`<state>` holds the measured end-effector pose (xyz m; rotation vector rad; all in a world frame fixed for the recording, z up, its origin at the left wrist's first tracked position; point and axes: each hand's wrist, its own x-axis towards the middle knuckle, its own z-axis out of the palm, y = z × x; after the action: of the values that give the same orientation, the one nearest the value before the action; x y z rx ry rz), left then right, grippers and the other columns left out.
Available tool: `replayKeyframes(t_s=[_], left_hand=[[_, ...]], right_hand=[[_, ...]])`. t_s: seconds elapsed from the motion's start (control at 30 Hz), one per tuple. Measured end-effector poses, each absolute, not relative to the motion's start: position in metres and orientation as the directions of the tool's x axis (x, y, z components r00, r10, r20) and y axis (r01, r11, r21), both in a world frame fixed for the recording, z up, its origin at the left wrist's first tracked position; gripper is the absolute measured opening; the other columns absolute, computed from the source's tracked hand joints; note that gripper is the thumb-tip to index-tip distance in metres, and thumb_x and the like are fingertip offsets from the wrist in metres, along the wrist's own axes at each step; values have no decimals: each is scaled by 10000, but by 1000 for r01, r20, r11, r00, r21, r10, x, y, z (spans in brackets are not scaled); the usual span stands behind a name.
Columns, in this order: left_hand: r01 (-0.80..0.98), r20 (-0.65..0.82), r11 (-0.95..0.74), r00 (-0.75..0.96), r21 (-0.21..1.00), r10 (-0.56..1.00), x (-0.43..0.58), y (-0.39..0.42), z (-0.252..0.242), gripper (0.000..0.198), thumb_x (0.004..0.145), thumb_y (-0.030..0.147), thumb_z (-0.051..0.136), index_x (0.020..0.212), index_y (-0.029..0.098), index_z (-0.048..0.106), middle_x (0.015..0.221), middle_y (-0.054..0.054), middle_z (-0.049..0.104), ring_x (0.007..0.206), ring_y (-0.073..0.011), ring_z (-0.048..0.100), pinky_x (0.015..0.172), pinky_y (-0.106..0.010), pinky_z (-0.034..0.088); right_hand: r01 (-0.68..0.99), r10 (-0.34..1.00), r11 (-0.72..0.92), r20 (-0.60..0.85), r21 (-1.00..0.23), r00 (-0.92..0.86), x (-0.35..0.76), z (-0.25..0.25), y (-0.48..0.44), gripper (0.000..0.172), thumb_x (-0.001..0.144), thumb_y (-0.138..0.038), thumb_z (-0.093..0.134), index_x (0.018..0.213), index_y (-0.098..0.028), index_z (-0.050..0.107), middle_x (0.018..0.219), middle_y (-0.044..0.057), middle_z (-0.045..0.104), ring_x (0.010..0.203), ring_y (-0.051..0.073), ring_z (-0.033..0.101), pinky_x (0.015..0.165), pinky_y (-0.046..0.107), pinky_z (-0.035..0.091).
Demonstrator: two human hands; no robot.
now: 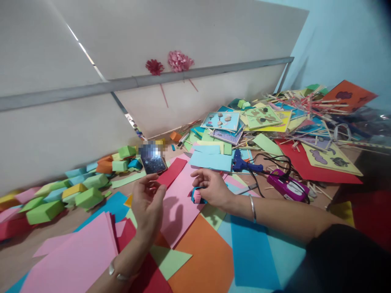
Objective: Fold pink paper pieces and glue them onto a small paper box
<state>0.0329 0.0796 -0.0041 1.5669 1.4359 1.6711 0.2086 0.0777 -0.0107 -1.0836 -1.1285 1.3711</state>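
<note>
My left hand point(148, 203) is raised over the sheets with its fingers curled, and nothing shows plainly between them. Just beyond it a phone point(152, 160) with a lit screen lies on the floor. My right hand point(212, 188) rests on a pink sheet point(180, 203) and its fingers close on a small blue and pink paper piece point(197, 196). A red paper strip point(172, 171) lies between the two hands.
Coloured paper sheets cover the floor in front of me. Folded paper blocks point(76, 191) line the wall at left. A blue glue gun point(242, 165), a purple device point(288, 186) with a black cord, decorated cards point(221, 121) and wooden sticks point(308, 103) lie at right.
</note>
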Motion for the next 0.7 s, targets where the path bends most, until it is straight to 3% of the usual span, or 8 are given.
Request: replayKeyframes(t_s=[0.17,0.3,0.43,0.53,0.6,0.7], left_hand=[[360,436,-325,-290,875,852,30,87,-13,259,782,286,647,1008,208,546,858,1,541,737,-135,553,635,-247,471],[403,468,-362,-202,841,861,34,83,-17,288,775,267,641,1040,207,544,915,-11,532,766,-142,555,675,-269,474],[428,546,-505,33,749,837,36,77,-14,346,803,231,611,1135,225,515,1014,-45,529,841,-171,562,687,-291,482],[474,575,-647,310,597,757,39,71,-9,389,835,237,598,1214,248,513,1153,-84,535,1008,-225,558,783,-343,499],[503,547,-704,446,502,708,41,68,-8,437,836,260,625,1258,265,516,1197,-94,532,1101,-257,539,868,-392,495],[532,523,-733,518,423,677,44,67,-10,455,824,299,669,1265,283,556,1183,-94,541,1089,-268,555,892,-427,492]], right_hand=[[-106,992,-62,-49,-992,-120,213,-10,82,548,530,8,598,1048,-171,606,696,-69,563,613,80,536,574,221,475],[-109,983,-95,-76,-990,-165,214,-7,83,693,518,20,597,1185,-168,578,698,-76,552,595,71,520,548,201,452],[-135,978,-129,-103,-982,-184,216,-3,83,852,526,14,597,1344,-196,482,818,-50,556,593,63,539,541,203,460],[-135,974,-157,-131,-978,-182,218,0,84,923,543,-14,627,1411,-233,403,949,-15,532,615,61,565,537,208,464],[-142,973,-160,-132,-977,-188,218,-1,83,920,556,-28,634,1416,-248,393,990,-5,516,626,59,567,542,208,465],[-121,972,-143,-117,-982,-205,217,-2,82,872,561,-10,598,1390,-221,424,967,-9,518,636,63,567,555,207,460]])
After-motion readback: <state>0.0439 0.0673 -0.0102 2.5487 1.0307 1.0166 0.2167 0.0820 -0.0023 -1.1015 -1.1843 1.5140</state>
